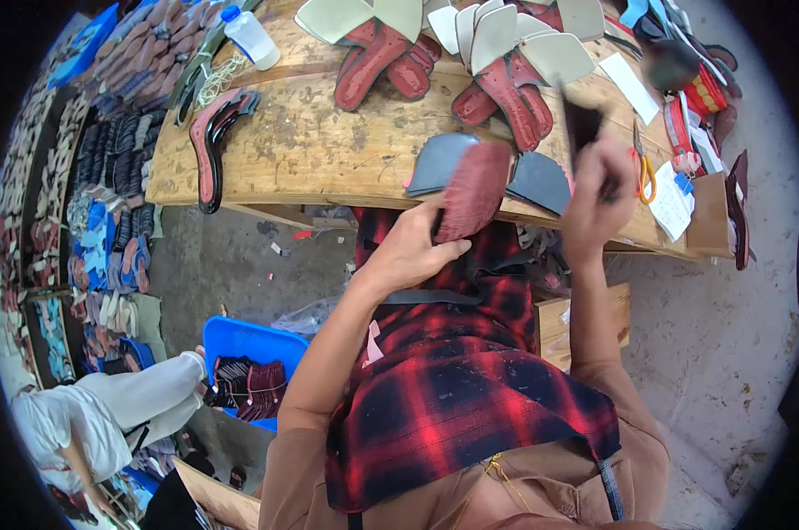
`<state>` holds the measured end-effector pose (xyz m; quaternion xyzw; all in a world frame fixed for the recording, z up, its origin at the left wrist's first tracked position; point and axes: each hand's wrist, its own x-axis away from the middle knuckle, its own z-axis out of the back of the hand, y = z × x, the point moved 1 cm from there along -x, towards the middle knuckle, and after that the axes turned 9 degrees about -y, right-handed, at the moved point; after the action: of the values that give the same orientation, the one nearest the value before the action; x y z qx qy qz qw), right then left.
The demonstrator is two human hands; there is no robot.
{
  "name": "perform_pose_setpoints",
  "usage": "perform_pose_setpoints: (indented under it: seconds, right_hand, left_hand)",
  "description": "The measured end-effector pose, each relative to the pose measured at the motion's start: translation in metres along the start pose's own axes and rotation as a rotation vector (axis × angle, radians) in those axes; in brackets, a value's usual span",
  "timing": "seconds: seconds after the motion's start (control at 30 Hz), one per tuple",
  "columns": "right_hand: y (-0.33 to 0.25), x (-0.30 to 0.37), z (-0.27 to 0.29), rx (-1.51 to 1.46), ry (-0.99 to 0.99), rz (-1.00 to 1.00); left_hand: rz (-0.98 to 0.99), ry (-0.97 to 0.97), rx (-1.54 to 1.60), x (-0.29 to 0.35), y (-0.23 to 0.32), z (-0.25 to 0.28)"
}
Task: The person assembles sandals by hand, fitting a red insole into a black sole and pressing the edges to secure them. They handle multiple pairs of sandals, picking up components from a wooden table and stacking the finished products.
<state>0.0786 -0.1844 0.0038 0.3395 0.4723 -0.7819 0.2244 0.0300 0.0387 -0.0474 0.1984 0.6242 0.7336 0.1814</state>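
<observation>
My left hand is closed round the lower end of a dark red leather shoe-upper piece, tilted up over the table's near edge. Raised to its right, my right hand grips a dark tool; motion blur hides its kind. Beneath the red piece, a grey-blue curved piece and a dark grey one lie at the table edge. Farther back are fanned stacks of red shoe pieces with pale cream flaps.
The worn wooden table also bears a blue-capped bottle, string, red-and-black cut pieces, orange-handled scissors and paper. A blue bin stands at lower left, near a person in white. Loaded shelves line the left.
</observation>
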Motion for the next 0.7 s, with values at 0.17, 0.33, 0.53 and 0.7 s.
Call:
perform_pose_setpoints:
  seconds: [0.17, 0.33, 0.53, 0.7]
  right_hand:
    - [-0.057, 0.034, -0.013, 0.052, -0.585, 0.183]
    - [-0.036, 0.034, -0.006, -0.249, -0.340, -0.693]
    - [-0.027, 0.064, -0.042, -0.567, -0.429, -1.009]
    - [-0.016, 0.089, -0.063, -0.886, -0.388, -1.136]
  left_hand:
    - [-0.044, -0.071, 0.625, 0.024, 0.013, -0.010]
    - [-0.020, 0.055, 0.881, 0.020, 0.002, -0.026]
    - [0.145, 0.105, 0.502, 0.044, -0.008, -0.016]
    - [0.036, 0.235, 0.636, 0.052, -0.012, -0.013]
